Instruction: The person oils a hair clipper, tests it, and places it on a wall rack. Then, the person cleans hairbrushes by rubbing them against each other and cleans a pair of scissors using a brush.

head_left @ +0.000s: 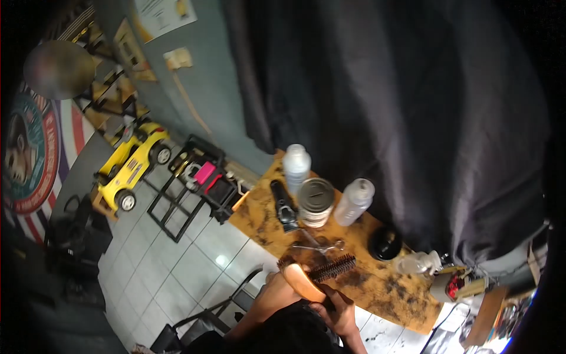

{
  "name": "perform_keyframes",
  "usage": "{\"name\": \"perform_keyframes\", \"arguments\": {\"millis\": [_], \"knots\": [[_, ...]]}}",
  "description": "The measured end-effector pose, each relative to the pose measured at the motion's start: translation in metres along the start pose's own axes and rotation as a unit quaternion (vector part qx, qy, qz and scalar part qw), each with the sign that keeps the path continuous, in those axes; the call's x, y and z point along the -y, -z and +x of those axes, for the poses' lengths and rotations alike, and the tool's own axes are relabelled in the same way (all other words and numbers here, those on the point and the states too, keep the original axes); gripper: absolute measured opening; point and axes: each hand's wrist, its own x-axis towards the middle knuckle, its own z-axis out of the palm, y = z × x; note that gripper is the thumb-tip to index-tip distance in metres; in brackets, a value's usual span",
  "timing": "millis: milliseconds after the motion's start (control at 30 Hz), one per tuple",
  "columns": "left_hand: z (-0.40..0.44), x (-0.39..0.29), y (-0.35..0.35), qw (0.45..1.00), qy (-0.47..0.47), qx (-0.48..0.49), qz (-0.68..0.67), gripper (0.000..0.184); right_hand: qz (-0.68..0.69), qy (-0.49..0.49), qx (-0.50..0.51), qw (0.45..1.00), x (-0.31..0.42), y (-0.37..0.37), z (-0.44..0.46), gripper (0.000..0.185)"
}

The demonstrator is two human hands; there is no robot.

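A wooden-backed brush (303,283) with dark bristles is held low over the near edge of the table. My right hand (339,312) is closed round its lower end. My left hand (282,290) lies against the brush's other side, its fingers mostly hidden behind the wood. Just beyond is a dark round-bristled brush (335,269), partly covered by the wooden one. Scissors (318,246) lie on the table farther off, below black hair clippers (284,206).
The brown stained table (389,301) also bears a lidded can (315,203), two plastic bottles, namely a clear one (296,168) and a white one (355,202), a black round container (385,243) and a glass-like bottle (415,262). A dark curtain (377,88) hangs behind. A yellow toy car (132,168) stands left.
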Motion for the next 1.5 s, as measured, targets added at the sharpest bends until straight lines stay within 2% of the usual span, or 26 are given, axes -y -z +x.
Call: {"name": "perform_keyframes", "arguments": {"millis": [67, 100, 133, 200, 333, 400, 467, 500, 533, 600, 667, 733, 800, 933, 1000, 1067, 1133, 1167, 1200, 1267, 1333, 1367, 1400, 1433, 1467, 1500], "knots": [[-0.017, 0.04, 0.002, 0.997, 0.009, 0.063, -0.041, 0.028, -0.046, 0.054, 0.028, 0.997, 0.007, -0.009, 0.011, 0.048], [-0.016, 0.005, 0.037, 0.99, 0.113, 0.083, -0.01, 0.025, -0.062, 0.051, 0.017, 0.997, 0.001, -0.016, 0.013, 0.047], [-0.022, 0.012, 0.041, 0.99, 0.12, 0.066, -0.012, 0.025, -0.079, 0.046, 0.006, 0.996, 0.0, -0.02, 0.015, 0.046], [-0.035, 0.028, 0.049, 0.998, 0.017, -0.062, -0.004, 0.032, -0.098, 0.056, -0.045, 0.993, -0.015, -0.028, 0.021, 0.049], [-0.042, 0.042, 0.066, 0.994, 0.077, -0.072, -0.022, 0.025, -0.107, -0.05, -0.124, 0.985, -0.009, -0.025, 0.04, 0.048], [-0.042, 0.054, 0.071, 0.989, 0.077, -0.099, -0.071, 0.024, -0.106, -0.035, -0.154, 0.982, -0.014, -0.032, 0.045, 0.046], [-0.04, 0.065, 0.077, 0.988, 0.075, -0.106, -0.08, 0.025, -0.082, -0.071, -0.061, 0.992, 0.018, -0.036, 0.05, 0.045], [-0.04, 0.068, 0.082, 0.989, 0.071, -0.106, -0.078, 0.023, -0.035, -0.045, -0.045, 0.997, 0.011, -0.05, 0.05, 0.045], [-0.039, 0.068, 0.087, 0.988, 0.072, -0.111, -0.08, 0.023, -0.062, 0.065, -0.015, 0.996, 0.007, -0.061, 0.053, 0.047], [-0.044, 0.066, 0.099, 0.984, 0.066, -0.13, -0.1, 0.021, -0.043, 0.113, 0.091, 0.988, 0.025, -0.078, 0.055, 0.05], [-0.052, 0.081, 0.105, 0.988, 0.053, -0.122, -0.075, 0.019, -0.08, 0.095, 0.135, 0.983, 0.03, -0.095, 0.058, 0.053], [-0.057, 0.087, 0.114, 0.97, 0.042, -0.153, -0.182, 0.021, -0.078, 0.149, 0.02, 0.986, 0.03, -0.112, 0.067, 0.056], [-0.059, 0.088, 0.128, 0.971, 0.04, -0.158, -0.174, 0.021, -0.137, 0.085, 0.02, 0.987, 0.037, -0.109, 0.07, 0.06], [-0.062, 0.105, 0.144, 0.977, 0.082, -0.129, -0.148, 0.018, -0.139, 0.132, -0.161, 0.968, 0.023, -0.122, 0.091, 0.046], [-0.068, 0.121, 0.15, 0.974, 0.086, -0.112, -0.176, 0.019, -0.055, -0.004, -0.191, 0.98, 0.024, -0.119, 0.099, 0.048], [-0.072, 0.141, 0.144, 0.959, 0.101, -0.137, -0.227, 0.018, -0.025, -0.028, -0.189, 0.981, 0.035, -0.124, 0.098, 0.047], [-0.071, 0.146, 0.146, 0.939, 0.12, -0.154, -0.284, 0.018, -0.075, 0.084, -0.112, 0.987, 0.039, -0.14, 0.099, 0.046], [-0.068, 0.148, 0.15, 0.932, 0.147, -0.144, -0.298, 0.018, -0.034, -0.024, -0.031, 0.999, 0.049, -0.146, 0.092, 0.043], [-0.066, 0.148, 0.153, 0.924, 0.175, -0.132, -0.313, 0.017, -0.064, 0.088, 0.0, 0.994, 0.046, -0.157, 0.089, 0.04], [-0.063, 0.16, 0.152, 0.928, 0.133, -0.144, -0.318, 0.016, -0.056, 0.106, 0.105, 0.987, 0.058, -0.173, 0.083, 0.037], [-0.062, 0.168, 0.149, 0.938, 0.029, -0.2, -0.282, 0.016, -0.079, 0.121, 0.124, 0.982, 0.064, -0.182, 0.085, 0.039], [-0.069, 0.167, 0.158, 0.935, 0.12, -0.102, -0.319, 0.015, -0.057, 0.099, 0.077, 0.99, 0.041, -0.187, 0.083, 0.036], [-0.065, 0.154, 0.174, 0.922, 0.163, -0.047, -0.348, 0.016, -0.106, 0.149, 0.01, 0.983, 0.047, -0.183, 0.096, 0.035], [-0.068, 0.158, 0.169, 0.919, 0.152, -0.063, -0.359, 0.015, -0.126, 0.087, 0.004, 0.988, 0.043, -0.175, 0.101, 0.036], [-0.068, 0.162, 0.164, 0.917, 0.141, -0.082, -0.364, 0.015, -0.13, 0.178, -0.069, 0.973, 0.042, -0.174, 0.117, 0.036], [-0.069, 0.161, 0.16, 0.902, 0.139, -0.099, -0.396, 0.014, -0.129, 0.139, -0.112, 0.975, 0.043, -0.167, 0.12, 0.037]]}}
